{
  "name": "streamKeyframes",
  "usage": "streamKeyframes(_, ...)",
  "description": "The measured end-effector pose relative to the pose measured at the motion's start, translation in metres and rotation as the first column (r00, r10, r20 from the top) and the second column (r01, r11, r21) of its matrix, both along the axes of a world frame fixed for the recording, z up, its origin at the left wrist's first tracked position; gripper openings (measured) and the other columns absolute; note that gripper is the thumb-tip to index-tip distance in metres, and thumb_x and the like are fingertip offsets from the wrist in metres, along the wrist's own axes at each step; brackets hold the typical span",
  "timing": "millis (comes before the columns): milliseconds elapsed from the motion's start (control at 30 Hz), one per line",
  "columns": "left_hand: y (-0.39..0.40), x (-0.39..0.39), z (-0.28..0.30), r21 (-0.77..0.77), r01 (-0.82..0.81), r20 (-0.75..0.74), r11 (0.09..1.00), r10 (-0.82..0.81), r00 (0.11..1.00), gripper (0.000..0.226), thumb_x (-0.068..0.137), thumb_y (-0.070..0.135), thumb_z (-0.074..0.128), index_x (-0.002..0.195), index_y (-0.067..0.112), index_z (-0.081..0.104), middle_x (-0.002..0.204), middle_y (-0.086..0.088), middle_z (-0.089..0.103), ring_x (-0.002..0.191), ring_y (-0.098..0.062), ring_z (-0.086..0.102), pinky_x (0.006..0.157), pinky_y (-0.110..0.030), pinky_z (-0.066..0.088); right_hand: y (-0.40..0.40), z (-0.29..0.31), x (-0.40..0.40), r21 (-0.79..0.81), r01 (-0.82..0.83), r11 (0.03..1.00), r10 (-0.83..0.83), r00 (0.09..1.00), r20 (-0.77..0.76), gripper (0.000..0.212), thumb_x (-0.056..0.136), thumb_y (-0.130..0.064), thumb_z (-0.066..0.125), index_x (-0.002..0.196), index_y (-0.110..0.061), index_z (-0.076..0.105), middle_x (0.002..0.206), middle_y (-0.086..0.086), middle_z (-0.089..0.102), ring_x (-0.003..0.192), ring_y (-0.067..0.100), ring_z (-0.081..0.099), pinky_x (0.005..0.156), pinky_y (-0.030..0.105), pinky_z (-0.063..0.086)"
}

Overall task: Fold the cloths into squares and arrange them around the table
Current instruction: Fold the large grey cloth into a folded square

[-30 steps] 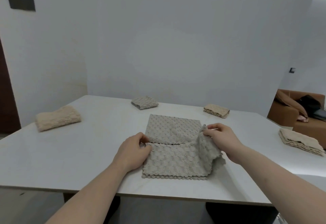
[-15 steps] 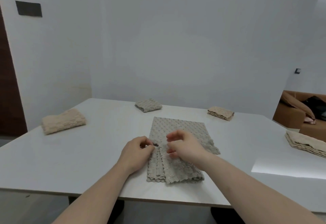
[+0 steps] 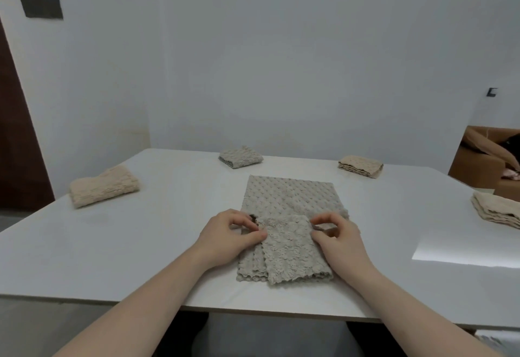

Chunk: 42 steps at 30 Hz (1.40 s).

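Dark plaque (image 3: 41, 6) on white wall; brown door (image 3: 17, 142) at left; brown sofa (image 3: 486, 165) at right.

My right hand (image 3: 342, 240) has carried the right flap of the grey bobbled rectangular cloth (image 3: 292, 207) leftward over its near half, flap now lying flat, both my hands pinching its far corners, left hand (image 3: 229, 237) barely shifted.

Grey textured cloth (image 3: 292, 202), half-folded, flat near table (image 3: 112, 244) front edge

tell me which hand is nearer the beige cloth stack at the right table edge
Right. The right hand sits on the grey cloth, on the stack's side; the left hand lies farther left.
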<state>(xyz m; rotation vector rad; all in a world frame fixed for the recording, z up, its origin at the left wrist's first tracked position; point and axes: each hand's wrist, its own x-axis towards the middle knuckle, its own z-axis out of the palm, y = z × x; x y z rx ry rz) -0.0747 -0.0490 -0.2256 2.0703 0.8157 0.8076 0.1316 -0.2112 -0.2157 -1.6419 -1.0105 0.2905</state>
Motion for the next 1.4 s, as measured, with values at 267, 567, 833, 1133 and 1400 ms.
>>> streamKeyframes(267,0.0,-0.001,0.003,-0.036,0.014,0.069,0.999,-0.012,0.998,0.013,0.083,0.034,0.084,0.073,0.027,0.081,0.111,0.016,0.071,0.101,0.001,0.066,0.082,-0.023,0.046,-0.001,-0.001,-0.005,-0.002,-0.07,0.998,0.07,0.996,0.063,0.008,0.087,-0.026,0.075,0.092,-0.031,0.072,0.089,-0.012,0.067,0.072,0.003,0.06,0.064,0.01,0.044)
streamKeyframes(567,-0.005,0.003,0.002,0.07,-0.164,-0.086,0.984,0.17,0.982,0.017,0.083,0.026,0.07,0.068,0.019,0.066,0.097,0.016,0.071,0.093,-0.002,0.065,0.09,-0.034,0.054,0.0,-0.01,-0.005,-0.183,-0.14,0.973,0.2,0.909,0.365,0.014,0.087,-0.048,0.064,0.1,-0.042,0.066,0.113,-0.023,0.053,0.112,-0.004,0.05,0.092,0.023,0.042)
streamKeyframes(833,-0.003,0.003,0.0,0.233,-0.168,-0.227,0.958,0.222,0.948,0.035,0.078,0.068,0.059,0.098,0.039,0.057,0.101,0.021,0.061,0.101,-0.006,0.057,0.098,-0.039,0.042,0.007,-0.016,0.0,-0.236,-0.104,0.966,0.21,0.849,0.486,0.026,0.085,-0.056,0.055,0.106,-0.041,0.059,0.123,-0.026,0.046,0.122,0.002,0.042,0.104,0.027,0.035)
streamKeyframes(1133,-0.003,0.005,-0.004,0.329,-0.125,-0.337,0.936,0.24,0.91,0.061,0.074,0.079,0.046,0.121,0.042,0.059,0.115,0.019,0.052,0.118,-0.011,0.047,0.105,-0.038,0.034,0.009,-0.017,0.001,-0.317,-0.069,0.946,0.232,0.825,0.515,0.03,0.087,-0.06,0.049,0.11,-0.042,0.056,0.121,-0.029,0.048,0.116,0.005,0.044,0.105,0.032,0.036)
streamKeyframes(1400,-0.004,0.004,-0.002,0.333,-0.125,-0.316,0.935,0.235,0.919,0.031,0.083,0.065,0.06,0.1,0.04,0.054,0.101,0.019,0.053,0.102,-0.012,0.049,0.095,-0.035,0.038,0.009,-0.015,-0.002,-0.374,-0.033,0.927,0.238,0.823,0.516,0.032,0.088,-0.062,0.047,0.113,-0.044,0.053,0.121,-0.027,0.047,0.118,0.007,0.043,0.106,0.033,0.035)
